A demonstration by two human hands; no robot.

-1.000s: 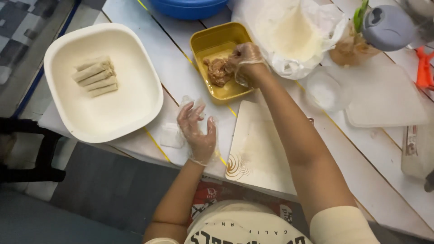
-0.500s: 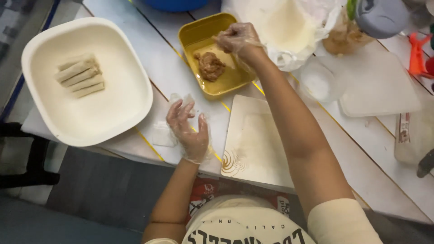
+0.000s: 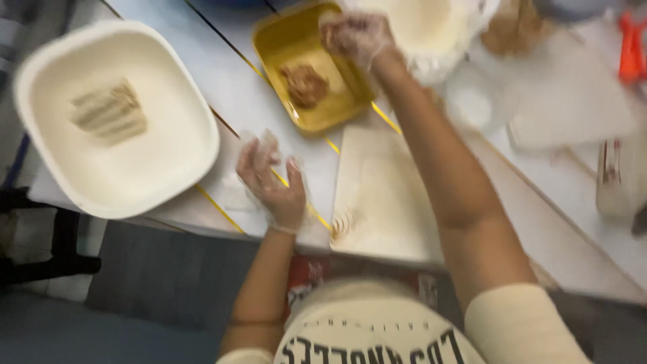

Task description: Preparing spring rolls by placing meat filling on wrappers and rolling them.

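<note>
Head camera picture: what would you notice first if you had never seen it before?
Probably the big white square dish on the left, with pale rolls lying in it. Next, the yellow tray of brown filling at the top, with the gloved right hand over its far corner. The gloved left hand is above the table edge.

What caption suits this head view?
Gloved right hand over yellow tray of filling; left hand hovers above the table.

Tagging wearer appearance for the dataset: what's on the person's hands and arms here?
Both hands wear thin, clear disposable gloves, crinkled and loose: left hand, right hand. Forearms are bare below short cream sleeves; the right sleeve shows clearly. No watch or jewellery can be made out in this blurred frame.
</note>
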